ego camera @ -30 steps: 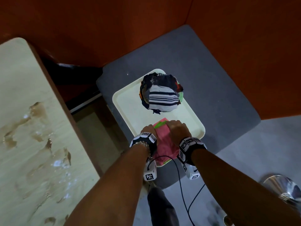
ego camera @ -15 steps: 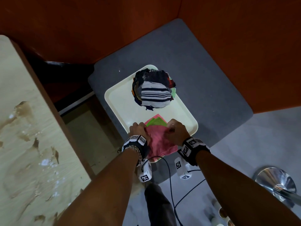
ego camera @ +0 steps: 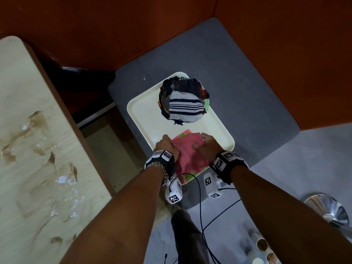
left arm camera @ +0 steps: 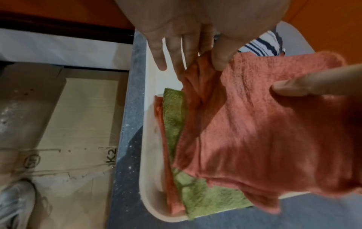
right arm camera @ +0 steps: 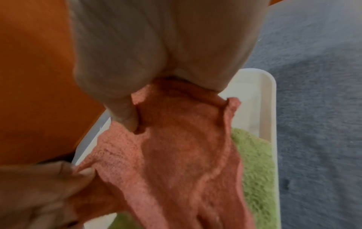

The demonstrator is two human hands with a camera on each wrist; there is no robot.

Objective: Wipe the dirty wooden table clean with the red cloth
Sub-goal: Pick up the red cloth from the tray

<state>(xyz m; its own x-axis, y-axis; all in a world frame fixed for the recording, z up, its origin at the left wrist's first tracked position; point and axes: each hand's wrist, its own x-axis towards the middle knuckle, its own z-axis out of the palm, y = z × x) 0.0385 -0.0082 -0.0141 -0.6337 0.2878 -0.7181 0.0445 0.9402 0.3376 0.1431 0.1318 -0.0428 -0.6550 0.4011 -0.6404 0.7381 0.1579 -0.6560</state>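
Head view: both hands over a cream tray [ego camera: 144,119] on a grey pad [ego camera: 247,96]. Red cloth [ego camera: 187,149] is part-lifted off a folded stack at the tray's near end, stretched betw. the 2 hands. Left hand [ego camera: 167,144] pinches the cloth's left edge betw. thumb & index finger; its other fingers [left arm camera: 159,51] are straight, apart from the fabric. Right hand [ego camera: 206,144] has fingers curled round the cloth's right side, thumb [right arm camera: 125,111] pressed into the fabric. Under the red cloth: a green cloth [left arm camera: 173,114] & another reddish one beneath it. Far end of tray: bundle of striped & dark fabrics [ego camera: 183,105]. Wooden table [ego camera: 34,149], w/ brown stains & white specks, lies to the left, well apart from the tray.
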